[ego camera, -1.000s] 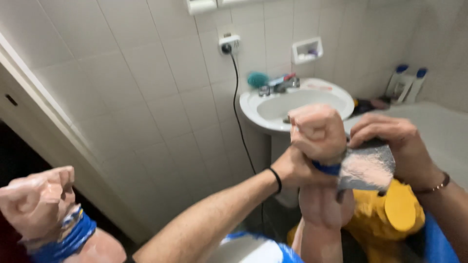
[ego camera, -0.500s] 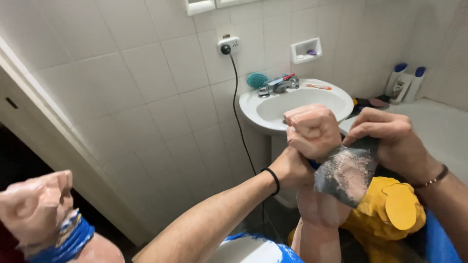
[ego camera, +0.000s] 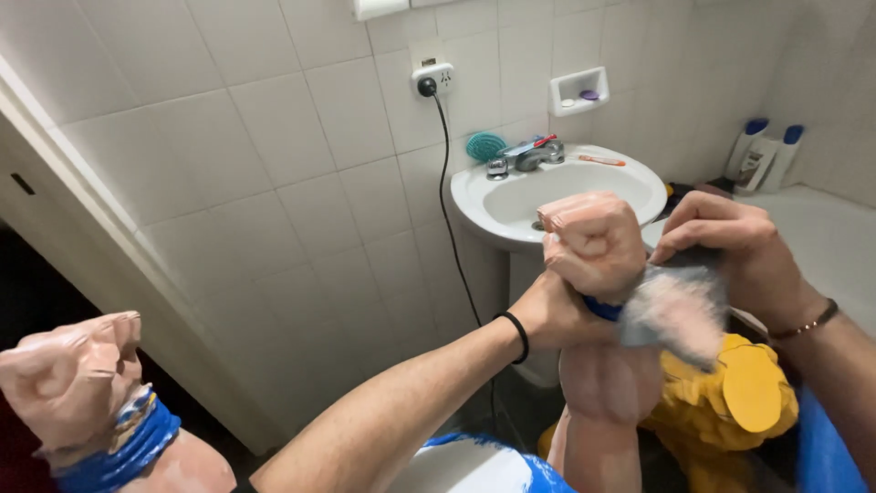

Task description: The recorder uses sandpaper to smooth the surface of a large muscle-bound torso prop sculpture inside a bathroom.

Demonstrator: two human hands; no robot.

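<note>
A large flesh-coloured figure with clenched fists, blue wristbands and a yellow head [ego camera: 730,402] fills the lower view. Its raised fist [ego camera: 593,242] is in the middle; its other fist [ego camera: 73,379] is at the lower left. My left hand [ego camera: 552,315], with a black band on its wrist, grips the raised arm just below the blue wristband. My right hand [ego camera: 730,242] presses a grey cloth [ego camera: 675,310] against that wristband; the cloth is blurred by motion.
A white pedestal sink [ego camera: 497,205] with a tap stands behind the figure against the tiled wall. A black cord hangs from a wall socket [ego camera: 433,80]. Bottles [ego camera: 762,155] stand on the tub ledge at right. A door frame [ego camera: 82,192] runs along the left.
The cloth in my right hand has shifted back and forth over the figure's wrist. My left hand has kept its grip on the arm.
</note>
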